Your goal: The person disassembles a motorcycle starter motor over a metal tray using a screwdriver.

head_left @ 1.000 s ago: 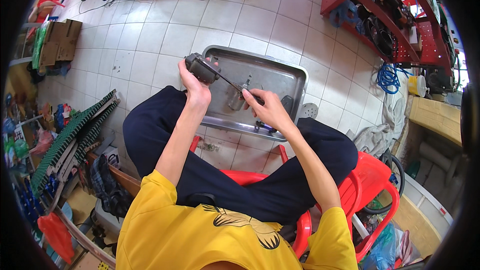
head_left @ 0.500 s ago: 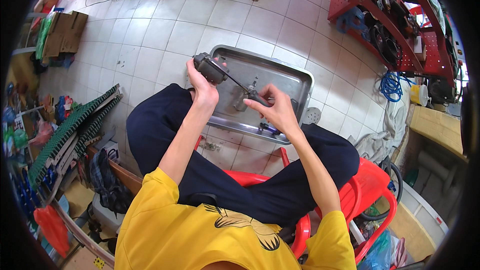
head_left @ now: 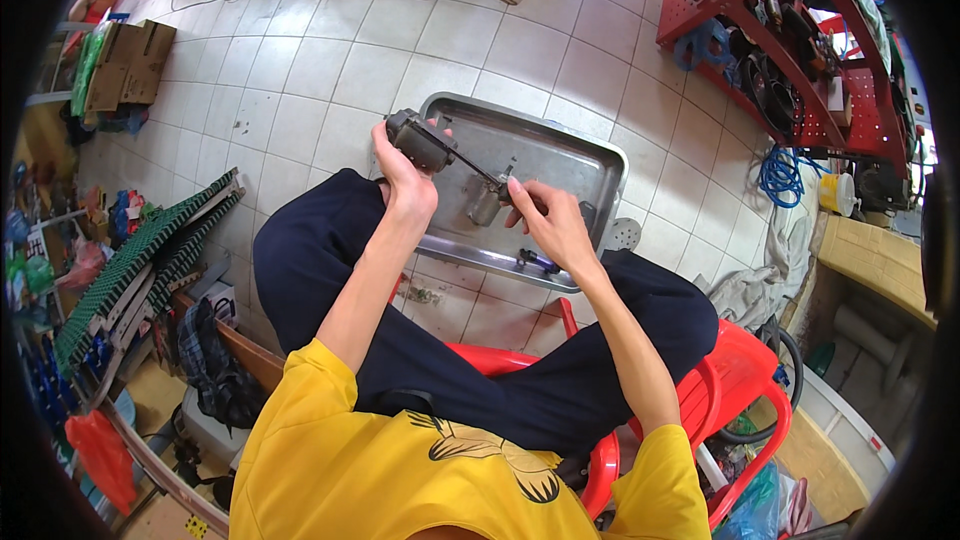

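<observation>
Fingers of the right hand (head_left: 555, 225) have been shifted since half a second ago; the spread thumb and fingers have been drawn closer together, with the fingertips now brought to the near end of a thin dark rod (head_left: 468, 164); little change is seen in the left hand (head_left: 407, 180), by which a dark blocky housing (head_left: 424, 148) is kept gripped, palm under, above the left end of a metal tray (head_left: 570, 165); rod is seen slanting from the housing down toward the right hand; contact at its end is judged to be kept, so the change is read as a re-placing of fingers, with work on the housing not broken off; whether the rod is pinched firmly or only touched cannot be told; below the rod's near end, a grey metal cylinder (head_left: 484, 208) is seen in the tray; a dark and purple part (head_left: 540, 260) is left near the tray's front edge; a pale perforated disc (head_left: 625, 232) is seen on the floor (head_left: 655, 180), just beside the tray's right side.
</observation>
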`<state>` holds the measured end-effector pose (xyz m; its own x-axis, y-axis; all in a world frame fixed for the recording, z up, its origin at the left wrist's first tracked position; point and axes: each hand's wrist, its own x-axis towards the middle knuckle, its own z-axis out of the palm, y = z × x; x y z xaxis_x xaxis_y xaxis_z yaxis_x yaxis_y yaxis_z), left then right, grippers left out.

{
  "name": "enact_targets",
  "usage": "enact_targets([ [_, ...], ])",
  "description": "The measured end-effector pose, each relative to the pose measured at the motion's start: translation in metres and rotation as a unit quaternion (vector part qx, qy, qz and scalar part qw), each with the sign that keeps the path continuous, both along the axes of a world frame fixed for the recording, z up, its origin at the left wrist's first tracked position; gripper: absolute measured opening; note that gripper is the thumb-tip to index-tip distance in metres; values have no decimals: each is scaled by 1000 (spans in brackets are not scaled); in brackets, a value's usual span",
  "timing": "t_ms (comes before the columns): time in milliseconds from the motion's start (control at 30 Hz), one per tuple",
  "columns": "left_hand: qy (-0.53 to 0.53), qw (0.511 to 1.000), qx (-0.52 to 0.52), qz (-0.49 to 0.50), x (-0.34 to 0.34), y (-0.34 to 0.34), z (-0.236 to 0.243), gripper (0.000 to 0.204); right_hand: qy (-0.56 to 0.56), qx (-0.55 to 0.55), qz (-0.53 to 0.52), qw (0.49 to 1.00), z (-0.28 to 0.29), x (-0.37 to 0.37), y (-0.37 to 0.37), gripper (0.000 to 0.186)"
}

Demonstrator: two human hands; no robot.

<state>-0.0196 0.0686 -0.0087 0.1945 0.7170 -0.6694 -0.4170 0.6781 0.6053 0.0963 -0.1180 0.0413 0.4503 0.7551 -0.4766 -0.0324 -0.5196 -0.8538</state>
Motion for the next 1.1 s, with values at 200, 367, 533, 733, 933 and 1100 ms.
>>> enact_targets([
  [200, 2, 1000, 0, 3, 0, 1, -2, 53, -84, 14, 17, 996, 1, -1, -3, 39],
  [367, -22, 1000, -12, 1, -1, -1, 2, 43, -34, -20, 4, 999, -5, 7, 0, 41],
  [533, -6, 1000, -4, -5, -4, -1, 4, 46, -86, 35, -8, 996, 6, 2, 2, 42],
  [733, 4, 1000, -5, 25, -1, 1, 3, 56, -4, -5, -16, 1000, 11, 8, 7, 43],
  [933, -3, 1000, -7, 10, -5, 3, 3, 46, -68, 45, 0, 997, 0, 4, 1, 40],
  [1100, 4, 1000, 2, 23, -3, 5, 5, 46, -47, 10, -13, 999, 0, 6, 8, 40],
])
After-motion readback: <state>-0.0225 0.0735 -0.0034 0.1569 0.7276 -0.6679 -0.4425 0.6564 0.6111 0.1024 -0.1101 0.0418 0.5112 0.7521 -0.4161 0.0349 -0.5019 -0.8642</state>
